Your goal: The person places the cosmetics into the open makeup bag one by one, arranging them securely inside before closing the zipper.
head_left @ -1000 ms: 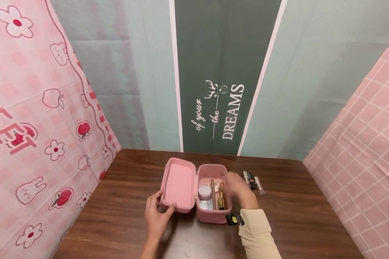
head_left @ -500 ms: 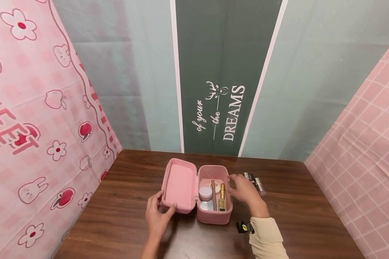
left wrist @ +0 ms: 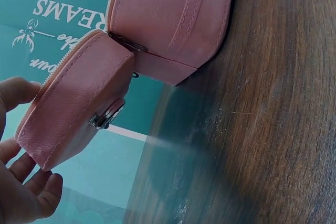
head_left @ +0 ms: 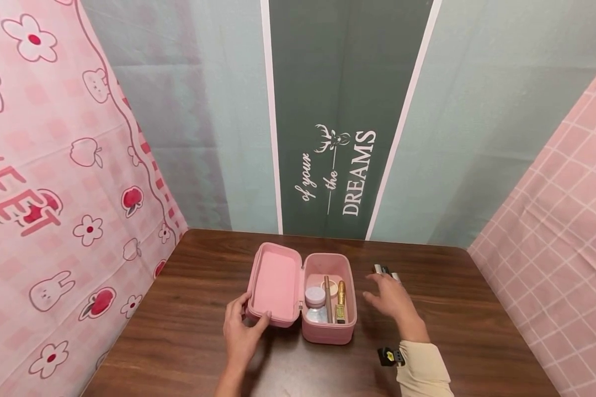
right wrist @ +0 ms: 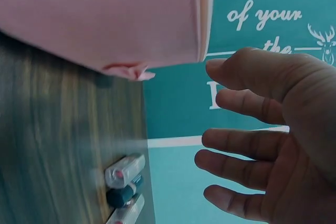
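Bottom R of the head view: beige sleeve [head_left: 422, 366], black wrist gadget [head_left: 389, 357]. Lower ctr, L hand [head_left: 241, 333]: thumb & fingers clamped on near-L corner of the pink lid [head_left: 278, 284]; L wrist view shows thumb on one side, fingers on the other. R hand [head_left: 392, 298], lower R of ctr: fingers straight-ish, spread apart, btwn case & lipsticks, apart from the case.

Pink case [head_left: 328, 334] sits open on the brown counter [head_left: 208, 275], lower ctr of frame, lid hinged out to its L. Inside, roughly near to far: gold/black box [head_left: 340, 314], clear tub [head_left: 317, 314], lilac-topped jar [head_left: 315, 296], long brown stick [head_left: 328, 300], gold tube [head_left: 341, 292], pale round thing [head_left: 331, 285].

Just past R hand, partly hidden by it: small group of lipsticks [head_left: 378, 268]; lower L-ctr in R wrist view.

Back, upper ctr: green cloth [head_left: 308, 82] w/ white "DREAMS". Pink cloth [head_left: 54, 165] far L of frame, pink checked cloth [head_left: 551, 193] far R.
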`<state>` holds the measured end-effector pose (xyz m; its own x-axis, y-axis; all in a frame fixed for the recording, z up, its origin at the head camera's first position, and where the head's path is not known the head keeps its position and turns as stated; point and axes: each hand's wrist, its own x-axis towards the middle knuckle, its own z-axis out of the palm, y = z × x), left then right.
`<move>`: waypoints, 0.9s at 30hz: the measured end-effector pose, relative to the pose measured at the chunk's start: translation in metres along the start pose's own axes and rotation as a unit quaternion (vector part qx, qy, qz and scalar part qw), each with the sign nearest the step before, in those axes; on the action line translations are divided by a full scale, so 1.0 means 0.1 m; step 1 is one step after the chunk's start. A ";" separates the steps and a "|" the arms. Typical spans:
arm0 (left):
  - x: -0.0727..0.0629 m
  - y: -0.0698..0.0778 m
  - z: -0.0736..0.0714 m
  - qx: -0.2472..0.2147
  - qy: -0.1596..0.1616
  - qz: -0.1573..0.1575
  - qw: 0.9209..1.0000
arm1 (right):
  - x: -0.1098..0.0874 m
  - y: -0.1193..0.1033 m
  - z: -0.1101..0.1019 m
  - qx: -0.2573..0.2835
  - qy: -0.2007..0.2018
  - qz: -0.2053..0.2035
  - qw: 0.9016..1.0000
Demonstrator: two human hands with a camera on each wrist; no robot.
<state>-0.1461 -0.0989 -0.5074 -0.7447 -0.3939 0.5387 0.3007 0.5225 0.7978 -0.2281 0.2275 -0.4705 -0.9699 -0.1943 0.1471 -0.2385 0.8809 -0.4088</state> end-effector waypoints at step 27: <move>0.00 -0.02 0.00 0.006 -0.008 -0.018 1.000 | -0.14 0.73 0.29 0.086 0.081 0.068 0.991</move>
<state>-0.1465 -0.1000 -0.5096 -0.7646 -0.4000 0.5053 0.2664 0.5177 0.8130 -0.2338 0.2825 -0.5283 -0.9760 0.0047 0.2178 -0.1255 0.8052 -0.5796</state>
